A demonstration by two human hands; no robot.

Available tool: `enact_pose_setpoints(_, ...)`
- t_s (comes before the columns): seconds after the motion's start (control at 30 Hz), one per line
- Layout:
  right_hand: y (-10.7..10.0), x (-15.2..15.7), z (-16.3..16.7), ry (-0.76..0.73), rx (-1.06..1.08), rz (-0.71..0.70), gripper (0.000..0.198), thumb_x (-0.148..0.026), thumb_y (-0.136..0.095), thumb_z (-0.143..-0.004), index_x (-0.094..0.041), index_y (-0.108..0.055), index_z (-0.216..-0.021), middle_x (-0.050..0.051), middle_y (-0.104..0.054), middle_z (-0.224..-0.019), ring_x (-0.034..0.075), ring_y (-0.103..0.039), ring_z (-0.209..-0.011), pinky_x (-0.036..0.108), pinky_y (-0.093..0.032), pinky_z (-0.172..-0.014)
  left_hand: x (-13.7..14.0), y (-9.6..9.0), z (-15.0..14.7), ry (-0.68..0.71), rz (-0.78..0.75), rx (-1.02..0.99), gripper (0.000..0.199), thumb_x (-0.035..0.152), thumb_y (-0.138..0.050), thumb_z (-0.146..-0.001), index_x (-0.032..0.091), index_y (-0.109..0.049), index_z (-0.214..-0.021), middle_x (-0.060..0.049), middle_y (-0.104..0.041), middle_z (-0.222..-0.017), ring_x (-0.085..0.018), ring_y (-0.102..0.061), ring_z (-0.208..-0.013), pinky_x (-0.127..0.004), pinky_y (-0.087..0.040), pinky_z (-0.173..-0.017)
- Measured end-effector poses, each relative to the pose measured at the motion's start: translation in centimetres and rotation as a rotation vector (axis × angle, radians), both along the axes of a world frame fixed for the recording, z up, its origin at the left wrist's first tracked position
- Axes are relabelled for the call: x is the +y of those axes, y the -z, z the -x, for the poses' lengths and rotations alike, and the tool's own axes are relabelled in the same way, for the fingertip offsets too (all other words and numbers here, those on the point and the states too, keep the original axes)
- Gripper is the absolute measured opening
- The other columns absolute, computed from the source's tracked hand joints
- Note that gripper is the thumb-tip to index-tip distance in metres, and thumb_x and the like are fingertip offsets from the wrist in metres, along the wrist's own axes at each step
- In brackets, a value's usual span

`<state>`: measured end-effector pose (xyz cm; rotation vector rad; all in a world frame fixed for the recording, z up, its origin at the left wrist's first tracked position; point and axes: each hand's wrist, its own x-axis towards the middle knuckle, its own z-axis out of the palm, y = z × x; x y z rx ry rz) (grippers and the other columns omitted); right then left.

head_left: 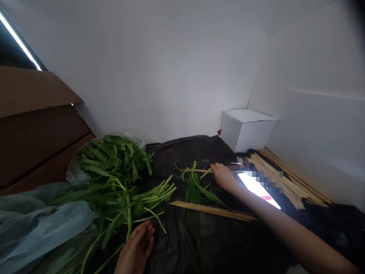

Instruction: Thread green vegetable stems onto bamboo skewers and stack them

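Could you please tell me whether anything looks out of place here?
Perhaps the glowing white rectangular screen, lying beside the thin tan wooden sticks on the black plastic sheet; electronics seem odd among loose sticks.

The picture is dim and cool in tone, with a narrow light strip (pixel 19 41) burning white at 10 o'clock, a soft glow on the pale wall (pixel 185 72) towards 12, and a glaring screen (pixel 255 187) at 4 o'clock, washed out to near-white beside a patch of coarse pixels. Shade swallows detail in the brown cardboard (pixel 34 140) at 9 o'clock and across the black sheet (pixel 185 243) at 6. Leaves (pixel 67 251) between 7 and 8 o'clock are smeared and soft, the wide lens stretches shapes towards the rim, and a blurred dark edge clips the corner at 2.
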<state>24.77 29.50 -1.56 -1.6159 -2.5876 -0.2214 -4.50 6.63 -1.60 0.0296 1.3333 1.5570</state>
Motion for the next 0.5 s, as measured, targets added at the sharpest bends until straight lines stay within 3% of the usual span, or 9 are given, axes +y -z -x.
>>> enact_pose_setpoints(0.1, -0.8, -0.5, -0.2, -0.022, -0.018, -0.045, 0.062, 0.001, -0.029, -0.087, -0.015, -0.029, -0.147, 0.016, -0.057, -0.112, 0.022, -0.06, -0.089, 0.031, -0.044, -0.073, -0.1, -0.2, 0.0, 0.001, 0.002, 0.015, 0.019, 0.006, -0.056, -0.082, 0.016, -0.07, -0.088, -0.005, -0.073, -0.088, -0.014, -0.07, -0.079, -0.022, -0.057, -0.069)
enact_pose_setpoints(0.2, -2.3, -0.7, -0.8, -0.084, -0.058, -0.111, 0.077, 0.004, -0.027, -0.084, -0.028, -0.01, -0.153, 0.011, -0.058, -0.105, 0.019, -0.061, -0.077, 0.028, -0.045, -0.064, -0.1, 0.0, -0.1, 0.003, 0.003, 0.013, 0.019, 0.004, -0.057, -0.081, 0.017, -0.07, -0.087, -0.004, -0.073, -0.087, -0.013, -0.07, -0.078, -0.021, -0.057, -0.068)
enact_pose_setpoints(0.33, -4.8, 0.2, -1.8, -0.12, 0.031, -0.175, 0.074, -0.001, -0.029, -0.087, -0.026, -0.005, -0.153, 0.01, -0.063, -0.098, 0.021, -0.062, -0.079, 0.027, -0.046, -0.065, 0.0, 0.5, -0.1, 0.014, -0.002, -0.008, 0.02, 0.005, -0.057, -0.081, 0.017, -0.071, -0.088, -0.005, -0.074, -0.089, -0.014, -0.07, -0.081, -0.022, -0.057, -0.07)
enact_pose_setpoints(0.5, -7.9, 2.4, -2.4, -0.006, 0.288, -0.201, 0.065, -0.023, -0.031, -0.099, -0.014, 0.007, -0.152, 0.011, -0.069, -0.087, 0.022, -0.064, -0.071, 0.031, -0.046, -0.066, 0.2, 0.5, 0.0, 0.02, 0.01, -0.003, 0.021, 0.003, -0.059, -0.078, 0.018, -0.072, -0.084, -0.005, -0.075, -0.087, -0.014, -0.07, -0.079, -0.021, -0.056, -0.069)
